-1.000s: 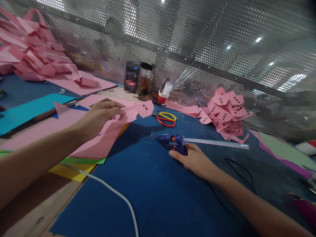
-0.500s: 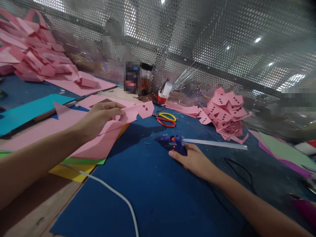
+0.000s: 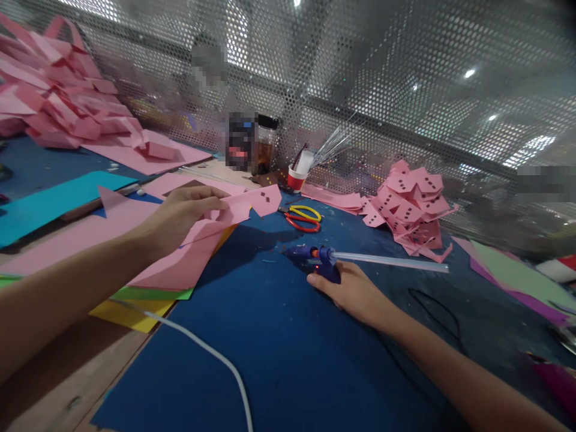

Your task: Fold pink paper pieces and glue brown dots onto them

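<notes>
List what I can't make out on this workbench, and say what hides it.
All in the head view:
- Most of the handle of the glue gun: covered by the right hand.
- The near end of the spotted pink strip: covered by the left hand.
- Lettering on the dark packet: blurred into blocks.
- Where the white cord leads: cut off by the bottom edge.
- The magenta item: cut off by the right edge.

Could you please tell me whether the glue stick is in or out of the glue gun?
The glue stick is partway in: its front enters the rear of the glue gun, and a long length juts out behind.
</notes>
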`<state>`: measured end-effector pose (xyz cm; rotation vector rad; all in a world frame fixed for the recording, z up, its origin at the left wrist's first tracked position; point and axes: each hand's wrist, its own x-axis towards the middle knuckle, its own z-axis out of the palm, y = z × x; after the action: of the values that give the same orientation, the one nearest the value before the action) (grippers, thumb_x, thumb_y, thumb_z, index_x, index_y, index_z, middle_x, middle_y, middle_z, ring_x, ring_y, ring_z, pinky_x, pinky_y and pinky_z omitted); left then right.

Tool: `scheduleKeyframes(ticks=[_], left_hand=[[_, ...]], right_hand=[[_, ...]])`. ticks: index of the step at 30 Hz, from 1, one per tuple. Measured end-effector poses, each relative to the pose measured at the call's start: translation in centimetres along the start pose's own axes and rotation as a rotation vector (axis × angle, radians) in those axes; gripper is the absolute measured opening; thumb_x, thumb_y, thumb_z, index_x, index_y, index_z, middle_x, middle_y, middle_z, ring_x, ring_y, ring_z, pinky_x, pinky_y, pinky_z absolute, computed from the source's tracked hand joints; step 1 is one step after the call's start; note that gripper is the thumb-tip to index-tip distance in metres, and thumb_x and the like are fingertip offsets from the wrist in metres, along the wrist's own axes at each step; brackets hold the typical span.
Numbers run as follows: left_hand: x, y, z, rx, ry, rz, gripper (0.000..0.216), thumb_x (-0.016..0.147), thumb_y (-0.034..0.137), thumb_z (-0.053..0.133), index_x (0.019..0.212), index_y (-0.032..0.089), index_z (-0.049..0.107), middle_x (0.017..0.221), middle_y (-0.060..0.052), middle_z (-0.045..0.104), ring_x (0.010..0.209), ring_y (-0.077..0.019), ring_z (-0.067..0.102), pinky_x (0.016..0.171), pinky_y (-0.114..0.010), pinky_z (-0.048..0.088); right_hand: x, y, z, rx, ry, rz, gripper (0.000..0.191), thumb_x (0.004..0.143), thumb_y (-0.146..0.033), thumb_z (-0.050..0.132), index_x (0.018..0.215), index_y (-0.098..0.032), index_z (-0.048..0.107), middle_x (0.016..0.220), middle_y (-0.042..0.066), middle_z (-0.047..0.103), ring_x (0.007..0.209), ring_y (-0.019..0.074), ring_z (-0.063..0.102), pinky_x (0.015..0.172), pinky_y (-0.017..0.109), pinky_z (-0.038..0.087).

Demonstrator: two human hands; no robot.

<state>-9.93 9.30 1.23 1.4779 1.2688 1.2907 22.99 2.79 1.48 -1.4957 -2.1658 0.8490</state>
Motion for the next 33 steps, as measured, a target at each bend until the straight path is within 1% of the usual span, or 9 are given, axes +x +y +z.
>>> scheduleKeyframes(ticks=[3,6,10,13,17,20,24,28,33], left_hand=[[-0.1,0.2,0.1,-0.019,-0.002,-0.005,0.019,0.076,0.025,0.067,0.092,0.016,0.073,0.086,-0.003,0.066,0.080,-0.0157,0.052,0.071,-0.029,0.037],[-0.3,0.6,0.3,-0.006,0.004,-0.010,0.015,0.074,0.022,0.066,0.086,0.015,0.073,0.082,-0.003,0.065,0.080,-0.0165,0.053,0.071,-0.029,0.037],[-0.4,0.8,0.5,0.009,0.017,-0.024,0.015,0.074,0.021,0.066,0.086,0.015,0.073,0.082,-0.003,0.067,0.079,-0.0161,0.054,0.071,-0.029,0.037],[-0.3,0.7,0.4,0.035,0.021,-0.030,0.015,0.075,0.023,0.067,0.086,0.016,0.073,0.081,-0.001,0.068,0.078,-0.0150,0.053,0.069,-0.028,0.036],[-0.4,0.8,0.4,0.009,-0.001,-0.020,0.010,0.076,0.024,0.067,0.079,0.016,0.071,0.078,-0.001,0.068,0.078,-0.0152,0.052,0.067,-0.027,0.034],[-0.9,1.4,0.7,-0.004,-0.041,-0.001,0.012,0.075,0.023,0.065,0.082,0.016,0.072,0.075,-0.001,0.068,0.077,-0.0166,0.054,0.068,-0.028,0.036],[-1.6,1.9,1.3,-0.009,-0.142,0.007,0.019,0.077,0.021,0.061,0.091,0.017,0.073,0.077,-0.001,0.068,0.076,-0.0167,0.054,0.072,-0.028,0.038],[-2.1,1.9,2.0,-0.003,-0.210,-0.011,0.015,0.078,0.025,0.062,0.086,0.017,0.071,0.073,0.001,0.066,0.072,-0.0158,0.054,0.067,-0.028,0.035],[-2.7,2.8,2.6,0.050,-0.236,-0.018,0.016,0.078,0.034,0.063,0.081,0.019,0.067,0.070,0.002,0.065,0.068,-0.0160,0.052,0.066,-0.028,0.034]], right_hand=[[0.0,-0.1,0.0,0.004,0.009,-0.007,0.035,0.090,-0.052,0.055,0.089,-0.020,0.069,0.054,-0.002,0.055,0.054,0.0167,0.055,0.055,0.028,0.042],[0.0,-0.1,0.1,0.002,0.013,0.003,0.034,0.089,-0.051,0.055,0.089,-0.020,0.069,0.054,-0.002,0.055,0.054,0.0171,0.055,0.055,0.028,0.042],[0.0,0.2,0.1,0.002,0.018,0.025,0.040,0.089,-0.057,0.055,0.089,-0.019,0.068,0.052,-0.002,0.054,0.052,0.0171,0.055,0.055,0.028,0.042],[-0.1,0.4,0.0,0.012,0.005,0.048,0.043,0.089,-0.060,0.054,0.087,-0.018,0.065,0.049,-0.004,0.052,0.048,0.0156,0.053,0.054,0.027,0.041],[-0.4,0.2,0.0,0.063,-0.001,0.066,0.043,0.089,-0.060,0.054,0.084,-0.017,0.061,0.051,-0.005,0.050,0.047,0.0128,0.050,0.051,0.025,0.039],[-0.9,0.0,0.1,0.110,0.056,0.065,0.043,0.088,-0.059,0.055,0.089,-0.017,0.061,0.052,-0.006,0.048,0.047,0.0126,0.049,0.049,0.024,0.039],[-1.8,-0.3,0.0,0.105,0.153,0.072,0.042,0.088,-0.058,0.056,0.091,-0.017,0.063,0.051,-0.005,0.047,0.048,0.0140,0.049,0.050,0.026,0.040],[-3.2,-0.2,-0.2,0.050,0.233,0.086,0.042,0.087,-0.059,0.057,0.092,-0.018,0.066,0.053,-0.003,0.050,0.049,0.0151,0.049,0.051,0.027,0.041],[-4.6,-0.2,-0.1,0.010,0.311,0.026,0.040,0.088,-0.058,0.057,0.087,-0.019,0.066,0.068,0.001,0.059,0.062,0.0158,0.055,0.060,0.027,0.045]])
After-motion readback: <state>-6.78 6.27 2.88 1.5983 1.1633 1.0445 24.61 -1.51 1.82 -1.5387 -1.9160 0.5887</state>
